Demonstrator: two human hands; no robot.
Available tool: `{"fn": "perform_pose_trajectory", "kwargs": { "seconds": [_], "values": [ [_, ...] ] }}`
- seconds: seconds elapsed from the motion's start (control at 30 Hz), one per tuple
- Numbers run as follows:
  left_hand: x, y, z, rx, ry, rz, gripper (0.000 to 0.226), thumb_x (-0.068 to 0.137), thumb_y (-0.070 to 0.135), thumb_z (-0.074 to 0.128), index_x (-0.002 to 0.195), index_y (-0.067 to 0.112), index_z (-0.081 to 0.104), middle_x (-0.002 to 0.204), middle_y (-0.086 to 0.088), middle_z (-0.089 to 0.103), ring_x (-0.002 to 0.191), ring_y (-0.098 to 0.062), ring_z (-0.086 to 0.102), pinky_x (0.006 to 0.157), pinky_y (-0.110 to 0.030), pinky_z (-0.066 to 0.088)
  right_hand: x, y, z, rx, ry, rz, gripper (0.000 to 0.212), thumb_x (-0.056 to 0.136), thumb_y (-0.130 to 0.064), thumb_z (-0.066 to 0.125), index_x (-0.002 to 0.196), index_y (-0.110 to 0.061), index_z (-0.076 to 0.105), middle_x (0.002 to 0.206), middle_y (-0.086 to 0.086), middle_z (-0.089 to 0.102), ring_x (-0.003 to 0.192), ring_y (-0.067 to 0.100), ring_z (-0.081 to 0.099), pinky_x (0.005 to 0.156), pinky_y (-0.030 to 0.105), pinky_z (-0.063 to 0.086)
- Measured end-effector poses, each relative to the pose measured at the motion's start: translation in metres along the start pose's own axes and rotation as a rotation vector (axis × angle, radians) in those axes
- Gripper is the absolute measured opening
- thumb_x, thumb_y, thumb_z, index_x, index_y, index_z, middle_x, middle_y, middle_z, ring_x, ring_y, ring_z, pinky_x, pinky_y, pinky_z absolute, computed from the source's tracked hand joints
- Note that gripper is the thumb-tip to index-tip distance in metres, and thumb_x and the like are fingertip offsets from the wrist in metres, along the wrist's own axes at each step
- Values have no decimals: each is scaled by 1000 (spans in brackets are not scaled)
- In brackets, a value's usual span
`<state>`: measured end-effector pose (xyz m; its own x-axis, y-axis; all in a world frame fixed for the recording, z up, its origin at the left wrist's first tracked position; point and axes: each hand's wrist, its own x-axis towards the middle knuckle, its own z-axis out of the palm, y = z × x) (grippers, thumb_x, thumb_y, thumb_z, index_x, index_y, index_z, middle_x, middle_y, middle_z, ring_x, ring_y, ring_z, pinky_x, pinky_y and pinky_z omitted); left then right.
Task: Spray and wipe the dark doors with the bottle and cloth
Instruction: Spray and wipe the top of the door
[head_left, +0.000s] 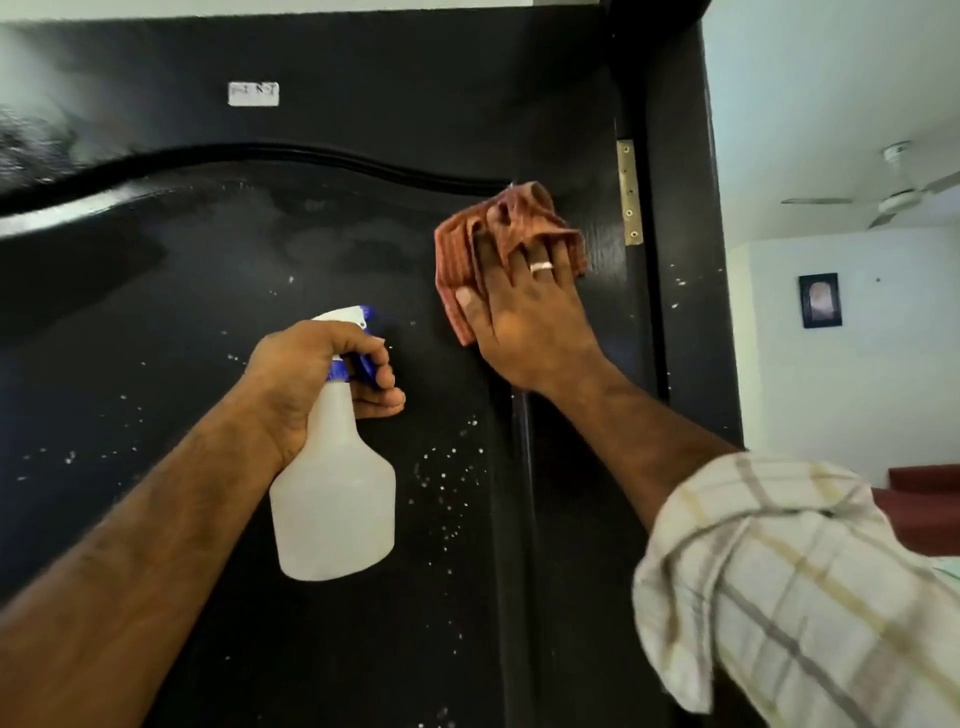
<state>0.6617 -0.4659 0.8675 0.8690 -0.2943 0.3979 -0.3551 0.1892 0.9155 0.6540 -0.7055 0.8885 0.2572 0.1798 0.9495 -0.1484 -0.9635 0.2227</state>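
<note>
A dark door (218, 291) fills most of the view, speckled with white droplets and a misty wet patch near its curved moulding. My left hand (306, 379) grips the neck of a translucent white spray bottle (335, 499) with a blue trigger, nozzle pointing at the door. My right hand (524, 322) presses a reddish-brown striped cloth (498, 234) flat against the door's upper right part, close to the hinge side. A ring shows on one finger.
A brass hinge (629, 192) sits on the dark door frame (685, 260) at right. A small white label (253, 94) is stuck high on the door. Beyond the frame are a white wall, a framed picture (820, 300) and a ceiling fan (893, 197).
</note>
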Motion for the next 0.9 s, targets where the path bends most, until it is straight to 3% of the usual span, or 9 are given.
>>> {"fn": "perform_pose_trajectory", "kwargs": {
  "seconds": [0.1, 0.27, 0.37, 0.43, 0.5, 0.6, 0.67, 0.83, 0.9],
  "values": [
    [-2, 0, -16, 2, 41, -5, 16, 94, 11, 60, 97, 1, 72, 79, -17, 72, 74, -32, 73, 85, -52, 64, 21, -27, 6, 30, 45, 97, 76, 111, -55, 26, 171, -8, 19, 176, 27, 13, 163, 48, 8, 132, 64, 1],
    [-10, -5, -38, 4, 89, 8, 14, 93, 11, 61, 97, 2, 72, 79, -16, 71, 73, -32, 73, 86, -53, 64, -72, -45, 22, 76, -41, -281, 70, 115, -48, 32, 172, -13, 15, 180, 14, -2, 166, 39, -8, 131, 64, 5],
    [-17, -4, -50, 12, 105, 18, 14, 91, 10, 62, 97, 2, 71, 81, -17, 70, 72, -32, 73, 86, -55, 65, -112, -35, 22, 31, -105, -448, 65, 115, -50, 35, 172, -21, 22, 181, 9, 0, 167, 36, -2, 131, 65, 8],
    [-19, 1, -59, 15, 125, 38, 14, 89, 9, 63, 97, 0, 71, 81, -19, 70, 72, -34, 73, 87, -56, 64, -95, -23, 21, -7, -53, -520, 64, 114, -50, 39, 171, -20, 28, 180, 10, 10, 166, 39, 8, 129, 67, 12],
    [-20, 6, -66, 18, 137, 46, 14, 89, 8, 63, 94, -1, 72, 81, -20, 70, 73, -35, 72, 89, -57, 63, -51, -20, 18, -74, 33, -450, 65, 114, -47, 38, 170, -16, 29, 179, 14, 15, 164, 43, 16, 129, 66, 14],
    [-19, 11, -72, 25, 156, 41, 14, 90, 8, 63, 94, -1, 72, 80, -20, 71, 72, -35, 73, 90, -57, 63, 21, -43, 8, -50, 52, -159, 69, 112, -49, 33, 169, -12, 29, 179, 17, 14, 164, 44, 11, 132, 64, 7],
    [-19, 12, -77, 34, 168, 37, 15, 90, 9, 63, 96, -1, 73, 81, -20, 71, 72, -34, 73, 89, -57, 63, 45, -74, 10, -20, 83, -82, 69, 110, -50, 33, 167, -11, 34, 178, 18, 16, 164, 45, 10, 131, 65, 7],
    [-24, 2, -102, 90, 189, 40, 15, 89, 12, 66, 90, -1, 73, 76, -19, 69, 68, -34, 70, 88, -59, 63, -9, -121, 33, 36, -5, -306, 70, 113, -50, 26, 173, -15, 11, 181, 12, -1, 166, 39, -3, 132, 61, 3],
    [-30, -8, -119, 109, 185, 32, 15, 88, 15, 68, 85, 1, 72, 72, -18, 66, 64, -32, 67, 88, -61, 62, -47, -119, 37, 25, -48, -377, 68, 114, -51, 28, 173, -19, 14, 181, 10, -1, 167, 37, -1, 132, 61, 6]
  ]
}}
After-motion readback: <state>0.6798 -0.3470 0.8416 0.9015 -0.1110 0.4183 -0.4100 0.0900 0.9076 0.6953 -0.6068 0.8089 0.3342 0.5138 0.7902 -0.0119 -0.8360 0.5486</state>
